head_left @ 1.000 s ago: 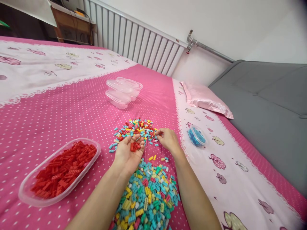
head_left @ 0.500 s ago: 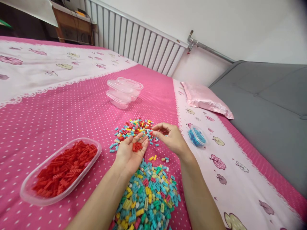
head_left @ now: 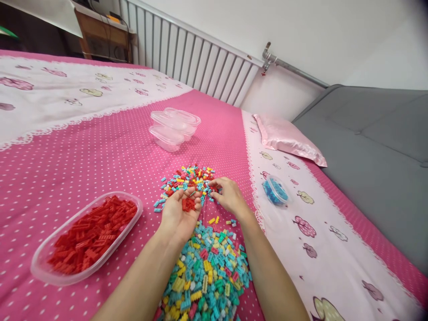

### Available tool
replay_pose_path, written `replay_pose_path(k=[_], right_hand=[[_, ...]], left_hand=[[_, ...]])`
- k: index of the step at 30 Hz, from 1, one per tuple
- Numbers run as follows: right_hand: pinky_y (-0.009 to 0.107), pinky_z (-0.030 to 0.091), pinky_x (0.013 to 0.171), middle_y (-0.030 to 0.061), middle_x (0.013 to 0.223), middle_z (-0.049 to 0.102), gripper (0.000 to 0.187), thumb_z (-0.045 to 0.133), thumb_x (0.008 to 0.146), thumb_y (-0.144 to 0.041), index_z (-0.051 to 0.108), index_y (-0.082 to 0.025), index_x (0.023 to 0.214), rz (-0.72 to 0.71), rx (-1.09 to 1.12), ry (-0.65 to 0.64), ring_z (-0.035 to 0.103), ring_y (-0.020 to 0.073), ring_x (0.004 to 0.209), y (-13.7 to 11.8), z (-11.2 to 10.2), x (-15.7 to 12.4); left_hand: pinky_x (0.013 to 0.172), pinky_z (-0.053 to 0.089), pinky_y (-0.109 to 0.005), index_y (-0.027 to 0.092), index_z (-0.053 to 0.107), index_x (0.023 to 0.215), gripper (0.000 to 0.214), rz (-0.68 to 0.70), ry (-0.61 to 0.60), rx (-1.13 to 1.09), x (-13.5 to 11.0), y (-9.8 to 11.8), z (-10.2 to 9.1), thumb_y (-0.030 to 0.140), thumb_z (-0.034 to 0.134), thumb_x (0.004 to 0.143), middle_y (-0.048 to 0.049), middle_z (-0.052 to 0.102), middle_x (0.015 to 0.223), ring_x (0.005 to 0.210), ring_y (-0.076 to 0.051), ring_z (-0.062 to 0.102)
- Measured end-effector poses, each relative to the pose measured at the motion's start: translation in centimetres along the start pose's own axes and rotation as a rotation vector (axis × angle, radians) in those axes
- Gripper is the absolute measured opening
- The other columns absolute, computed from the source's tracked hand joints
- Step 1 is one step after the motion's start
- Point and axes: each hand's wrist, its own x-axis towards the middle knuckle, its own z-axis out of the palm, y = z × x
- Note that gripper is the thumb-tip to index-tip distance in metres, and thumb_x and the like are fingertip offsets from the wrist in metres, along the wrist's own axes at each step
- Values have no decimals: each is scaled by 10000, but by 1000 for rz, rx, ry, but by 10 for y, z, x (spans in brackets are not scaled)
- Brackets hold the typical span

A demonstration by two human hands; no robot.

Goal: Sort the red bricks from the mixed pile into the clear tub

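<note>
My left hand is palm up and cupped, with a few red toy bricks lying in it near the fingers. My right hand reaches palm down to the right side of a mixed pile of small toy bricks, its thumb and index fingertip apart over red pieces. Under my forearms lies a larger heap of bricks in turquoise, yellow, green and pink. To the left, a clear plastic tub holds many red bricks.
Several empty clear tubs stand stacked farther back on the pink dotted bedspread. A small tub of blue bricks sits at the right. Beyond it are a pink pillow and a grey headboard.
My right hand has moved left and slightly down toward the pile, its fingers now lower among the bricks. My left hand's fingers have curled a little more around the red bricks.
</note>
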Motion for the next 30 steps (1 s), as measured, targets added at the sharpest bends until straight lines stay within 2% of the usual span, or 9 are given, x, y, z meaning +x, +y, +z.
replay_pose_path(k=[8,21,30], right_hand=[[277,458,764,34,834,673,222,545,720,-138,658,-194,902,41,-70,49,605,152,754,-1,-3,1],[282,488,798,35,904,699,227,518,764,-170,664,-200,935,100,-3,81,652,158,802,2,-6,2],[270,500,763,52,945,678,225,515,749,-166,663,-182,917,116,43,136,640,128,691,-1,-13,2]], left_hand=[[429,382,-166,115,494,730,230,-4,30,30,-2,0,2,142,305,858,-60,492,656,524,-93,453],[430,393,-170,110,501,719,238,-11,40,18,-1,1,1,148,312,858,-61,494,658,532,-95,464],[420,409,-174,116,506,714,245,-22,59,15,-2,1,2,154,314,862,-60,496,656,524,-94,459]])
